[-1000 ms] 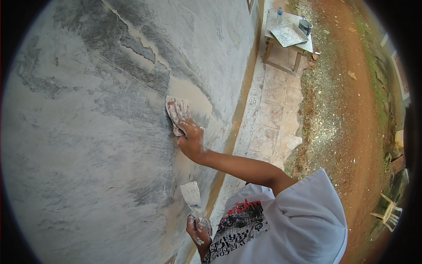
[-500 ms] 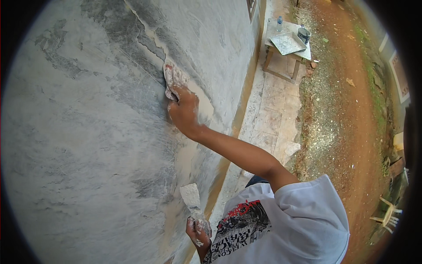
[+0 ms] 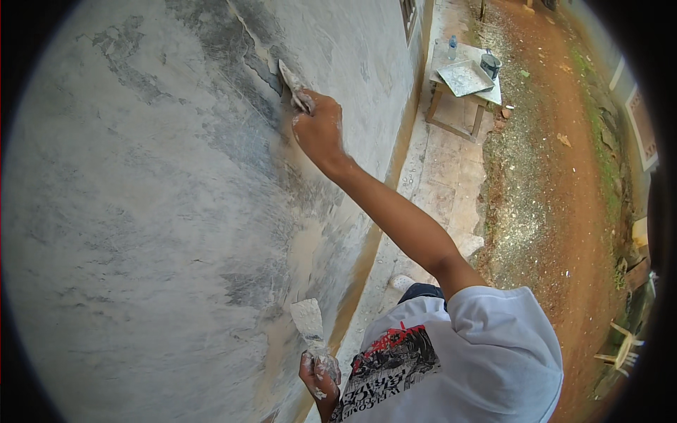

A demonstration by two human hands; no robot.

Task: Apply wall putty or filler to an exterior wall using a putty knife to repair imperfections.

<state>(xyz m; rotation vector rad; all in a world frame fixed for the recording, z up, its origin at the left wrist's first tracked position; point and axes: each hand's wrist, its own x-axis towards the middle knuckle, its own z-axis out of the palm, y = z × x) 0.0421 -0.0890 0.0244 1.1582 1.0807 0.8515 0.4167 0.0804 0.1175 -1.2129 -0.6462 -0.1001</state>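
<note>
A grey plastered wall (image 3: pixel 155 233) fills the left and middle. Near its top, a dark, uneven groove (image 3: pixel 264 74) runs diagonally, with pale filler along parts of it. Stretched out beside the groove's lower end, my right hand (image 3: pixel 319 125) is closed around a flat, putty-smeared scraper (image 3: pixel 287 76), its blade seen nearly edge-on. I cannot tell whether the blade touches the wall. Low in the view, close to my shirt, my left hand (image 3: pixel 319 374) grips a putty knife (image 3: pixel 307 319) with a wide, white-caked blade pointing up. White residue coats the fingers of both hands.
On the paved strip along the wall, a small wooden table (image 3: pixel 441 106) bears a pale square tray (image 3: pixel 464 77), a dark bucket (image 3: pixel 490 65) and a clear bottle (image 3: pixel 452 47). Gravel and a reddish dirt path (image 3: pixel 564 233) lie right of it. A pale chair (image 3: pixel 620 349) stands far right.
My right hand has moved up and right with the scraper, whose broad face has turned nearly edge-on. My left hand keeps its hold on the putty knife. The whole view has shifted slightly.
</note>
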